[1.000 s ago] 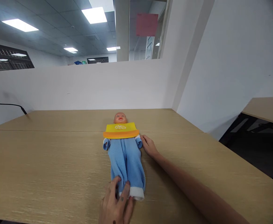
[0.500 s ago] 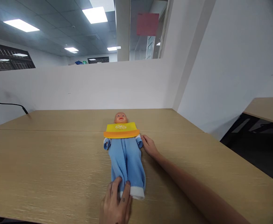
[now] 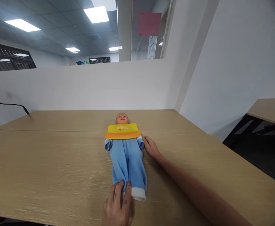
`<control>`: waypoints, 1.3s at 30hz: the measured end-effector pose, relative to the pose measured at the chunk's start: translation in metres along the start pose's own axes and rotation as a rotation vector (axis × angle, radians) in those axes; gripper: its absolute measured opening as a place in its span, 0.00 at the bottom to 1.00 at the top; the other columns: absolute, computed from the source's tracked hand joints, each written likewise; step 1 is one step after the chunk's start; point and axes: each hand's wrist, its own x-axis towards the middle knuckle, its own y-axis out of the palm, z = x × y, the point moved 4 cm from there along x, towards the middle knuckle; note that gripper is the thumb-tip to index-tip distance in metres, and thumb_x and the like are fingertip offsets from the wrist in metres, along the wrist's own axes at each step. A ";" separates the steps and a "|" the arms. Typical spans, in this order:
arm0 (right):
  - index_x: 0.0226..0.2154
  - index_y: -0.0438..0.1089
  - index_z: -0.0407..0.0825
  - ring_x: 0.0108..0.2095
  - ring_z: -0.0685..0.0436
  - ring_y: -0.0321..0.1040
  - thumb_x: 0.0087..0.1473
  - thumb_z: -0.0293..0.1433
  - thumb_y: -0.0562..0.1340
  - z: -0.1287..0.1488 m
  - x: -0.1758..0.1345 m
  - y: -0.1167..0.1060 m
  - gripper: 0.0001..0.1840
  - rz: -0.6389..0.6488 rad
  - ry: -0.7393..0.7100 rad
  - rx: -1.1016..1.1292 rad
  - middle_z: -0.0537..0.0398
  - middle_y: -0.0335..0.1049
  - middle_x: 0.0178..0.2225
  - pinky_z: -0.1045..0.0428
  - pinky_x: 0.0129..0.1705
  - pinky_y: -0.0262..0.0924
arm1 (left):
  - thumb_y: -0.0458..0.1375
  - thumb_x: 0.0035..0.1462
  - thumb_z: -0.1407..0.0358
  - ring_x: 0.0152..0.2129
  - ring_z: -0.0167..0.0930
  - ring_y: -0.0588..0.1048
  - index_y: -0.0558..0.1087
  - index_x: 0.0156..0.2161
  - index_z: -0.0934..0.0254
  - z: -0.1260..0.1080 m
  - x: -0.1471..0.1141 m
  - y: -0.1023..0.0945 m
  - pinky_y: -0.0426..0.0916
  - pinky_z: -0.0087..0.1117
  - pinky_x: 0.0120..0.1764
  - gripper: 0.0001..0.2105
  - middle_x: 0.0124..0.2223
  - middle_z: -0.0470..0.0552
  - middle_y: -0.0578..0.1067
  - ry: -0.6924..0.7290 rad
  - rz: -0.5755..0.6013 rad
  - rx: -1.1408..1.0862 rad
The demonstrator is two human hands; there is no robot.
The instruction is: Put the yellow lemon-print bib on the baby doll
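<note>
A baby doll lies on its back, head away from me, in light blue fleece clothes with white cuffs. Across its chest spreads a yellow bib with a citrus-slice print and an orange, upturned pocket edge. My left hand rests on the lower left trouser leg by the cuff, two fingers apart on the cloth. Beside the doll's right-side sleeve lies my right hand, fingers loosely extended and close to the cuff. Its fingertips partly hide behind the hand.
The wooden table has a seam across its far part. A white partition stands behind it and a white wall to the right. A black cable hangs at the far left. Another table stands at right.
My left hand has shifted slightly right on the trouser leg. The doll, bib and right hand look the same; the view has moved a little.
</note>
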 end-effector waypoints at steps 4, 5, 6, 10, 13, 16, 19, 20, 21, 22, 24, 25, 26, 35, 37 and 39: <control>0.28 0.64 0.48 0.30 0.46 0.64 0.59 0.44 0.45 0.001 0.000 0.000 0.22 0.009 0.002 -0.005 0.54 0.68 0.27 0.54 0.33 0.55 | 0.47 0.55 0.75 0.36 0.34 0.74 0.70 0.45 0.66 -0.001 0.001 0.001 0.73 0.31 0.32 0.15 0.39 0.58 0.74 -0.007 -0.008 -0.011; 0.28 0.64 0.48 0.29 0.46 0.64 0.59 0.44 0.45 0.001 0.000 0.000 0.21 0.007 0.001 -0.008 0.54 0.68 0.27 0.54 0.33 0.55 | 0.48 0.55 0.75 0.36 0.34 0.74 0.70 0.45 0.66 -0.002 0.001 0.001 0.73 0.31 0.32 0.15 0.39 0.58 0.74 -0.013 -0.011 -0.012; 0.27 0.64 0.48 0.29 0.46 0.64 0.59 0.44 0.45 0.001 0.000 0.000 0.21 0.004 0.001 -0.012 0.54 0.67 0.26 0.54 0.32 0.55 | 0.48 0.55 0.75 0.35 0.35 0.74 0.70 0.45 0.67 -0.002 0.001 0.001 0.73 0.32 0.32 0.14 0.39 0.58 0.74 -0.017 -0.015 -0.013; 0.26 0.63 0.49 0.29 0.46 0.64 0.59 0.44 0.45 0.003 -0.001 -0.001 0.21 -0.008 0.001 -0.015 0.54 0.67 0.26 0.53 0.32 0.54 | 0.50 0.56 0.72 0.36 0.34 0.74 0.70 0.47 0.65 -0.001 0.000 0.001 0.73 0.31 0.33 0.14 0.40 0.58 0.74 -0.031 0.000 -0.014; 0.27 0.64 0.49 0.29 0.46 0.64 0.59 0.44 0.45 0.004 0.000 -0.001 0.21 -0.007 -0.006 0.001 0.53 0.68 0.27 0.53 0.32 0.54 | 0.51 0.55 0.70 0.37 0.33 0.75 0.70 0.48 0.63 0.003 -0.003 -0.001 0.73 0.30 0.34 0.14 0.43 0.58 0.74 -0.067 0.024 -0.035; 0.27 0.64 0.49 0.29 0.46 0.64 0.59 0.43 0.45 0.003 0.000 -0.001 0.21 -0.007 -0.004 -0.005 0.53 0.69 0.28 0.54 0.32 0.55 | 0.50 0.55 0.71 0.36 0.32 0.75 0.69 0.49 0.62 0.011 -0.007 -0.003 0.73 0.28 0.31 0.17 0.44 0.58 0.73 -0.081 0.053 -0.076; 0.29 0.65 0.48 0.31 0.46 0.64 0.59 0.43 0.45 0.002 0.000 0.000 0.21 0.006 -0.015 0.008 0.53 0.69 0.28 0.53 0.34 0.56 | 0.47 0.56 0.72 0.35 0.31 0.76 0.69 0.50 0.62 0.017 -0.009 -0.005 0.73 0.26 0.29 0.18 0.44 0.59 0.72 -0.050 0.099 -0.090; 0.29 0.65 0.48 0.31 0.46 0.64 0.59 0.43 0.45 0.001 0.000 0.000 0.21 0.006 -0.017 0.012 0.53 0.68 0.28 0.53 0.35 0.56 | 0.47 0.56 0.72 0.34 0.31 0.76 0.69 0.50 0.62 0.019 -0.010 -0.005 0.73 0.25 0.29 0.17 0.44 0.59 0.72 -0.044 0.105 -0.083; 0.29 0.65 0.48 0.31 0.46 0.64 0.59 0.43 0.45 0.001 0.000 0.000 0.21 0.005 -0.016 0.014 0.53 0.68 0.28 0.53 0.35 0.56 | 0.47 0.57 0.71 0.34 0.30 0.76 0.69 0.49 0.62 0.020 -0.010 -0.006 0.73 0.25 0.28 0.16 0.43 0.59 0.72 -0.040 0.107 -0.075; 0.28 0.65 0.48 0.31 0.46 0.64 0.59 0.43 0.45 0.000 0.000 0.000 0.21 0.004 -0.016 0.015 0.53 0.68 0.28 0.53 0.35 0.56 | 0.48 0.58 0.71 0.33 0.30 0.76 0.69 0.49 0.63 0.020 -0.011 -0.007 0.72 0.24 0.28 0.16 0.42 0.59 0.73 -0.035 0.104 -0.068; 0.29 0.65 0.48 0.31 0.46 0.64 0.59 0.43 0.45 0.000 0.000 0.000 0.21 0.007 -0.013 0.015 0.53 0.68 0.28 0.53 0.36 0.56 | 0.48 0.59 0.71 0.33 0.29 0.77 0.69 0.49 0.65 0.020 -0.012 -0.007 0.72 0.23 0.27 0.14 0.40 0.58 0.73 -0.038 0.091 -0.051; 0.29 0.65 0.48 0.31 0.46 0.64 0.59 0.43 0.45 0.000 0.000 0.000 0.21 0.011 -0.013 0.013 0.53 0.68 0.28 0.53 0.36 0.56 | 0.49 0.59 0.70 0.33 0.29 0.77 0.69 0.49 0.65 0.020 -0.012 -0.008 0.71 0.23 0.27 0.14 0.40 0.58 0.73 -0.048 0.088 -0.043; 0.29 0.65 0.48 0.31 0.46 0.65 0.59 0.44 0.45 0.001 0.000 0.000 0.21 0.013 -0.014 0.011 0.53 0.68 0.28 0.53 0.36 0.56 | 0.49 0.59 0.71 0.33 0.29 0.77 0.69 0.49 0.66 0.019 -0.013 -0.008 0.71 0.23 0.27 0.14 0.40 0.58 0.73 -0.059 0.080 -0.031; 0.30 0.66 0.47 0.32 0.46 0.65 0.59 0.43 0.45 0.002 -0.001 0.000 0.22 0.022 0.002 0.015 0.52 0.69 0.29 0.52 0.37 0.56 | 0.48 0.59 0.68 0.26 0.31 0.77 0.71 0.42 0.65 0.019 -0.014 -0.008 0.70 0.26 0.22 0.11 0.36 0.55 0.75 -0.162 0.060 0.047; 0.30 0.66 0.47 0.33 0.46 0.64 0.59 0.43 0.45 0.001 0.000 0.000 0.22 0.023 0.002 0.020 0.52 0.69 0.30 0.52 0.37 0.56 | 0.47 0.59 0.66 0.25 0.32 0.77 0.72 0.40 0.64 0.020 -0.015 -0.006 0.70 0.28 0.21 0.12 0.35 0.55 0.75 -0.173 0.094 0.048; 0.30 0.66 0.47 0.32 0.46 0.64 0.59 0.43 0.45 0.000 0.000 0.001 0.22 0.023 0.000 0.028 0.53 0.68 0.29 0.53 0.37 0.56 | 0.47 0.59 0.64 0.25 0.32 0.76 0.73 0.38 0.63 0.022 -0.015 -0.004 0.71 0.29 0.22 0.12 0.34 0.55 0.75 -0.170 0.128 0.023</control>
